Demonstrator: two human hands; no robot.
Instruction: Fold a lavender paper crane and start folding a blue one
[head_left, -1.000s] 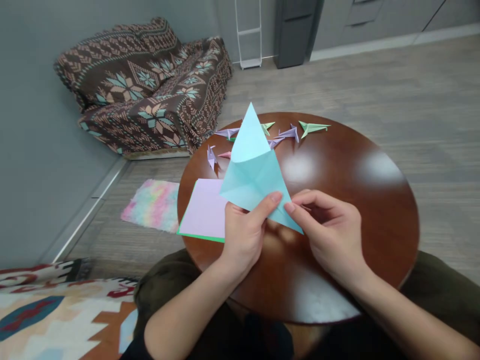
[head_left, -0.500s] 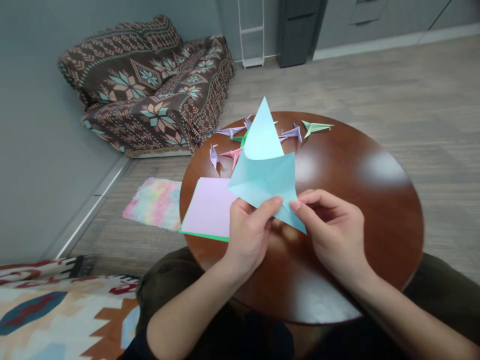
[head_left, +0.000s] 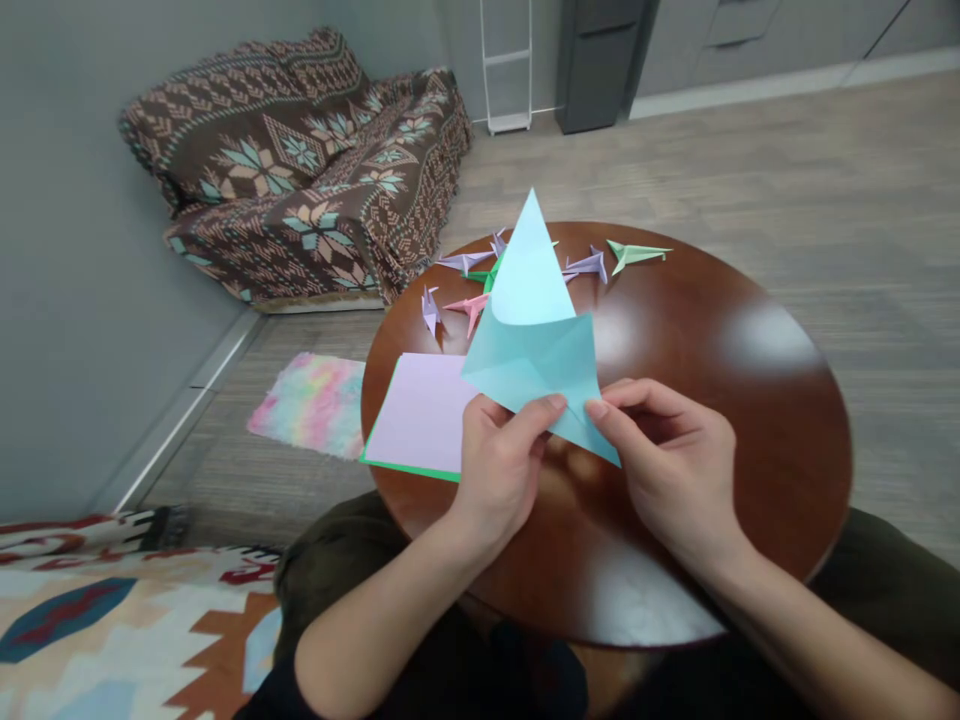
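Note:
Both hands hold a light blue sheet of origami paper (head_left: 531,350) above the round table. One pointed corner of it stands up away from me, and its near part is partly folded with crease lines. My left hand (head_left: 501,460) pinches the lower edge, thumb on top and fingers underneath. At the right edge, my right hand (head_left: 667,450) grips the paper between thumb and index finger. The fingers under the sheet are partly hidden. Left of my left hand lies a stack of square paper (head_left: 420,410), lilac on top with a green edge below.
Several folded paper cranes stand along the far side of the brown table (head_left: 750,420), among them a pink crane (head_left: 469,308), a lilac crane (head_left: 430,312) and a pale green crane (head_left: 636,254). A patterned sofa (head_left: 300,190) and a fluffy rug (head_left: 311,405) are at the left.
The paper's upright corner and the sheet's upper edge have shifted slightly, with the edge near my right hand bending a little lower. Both hands keep their pinch. The whole view has moved slightly.

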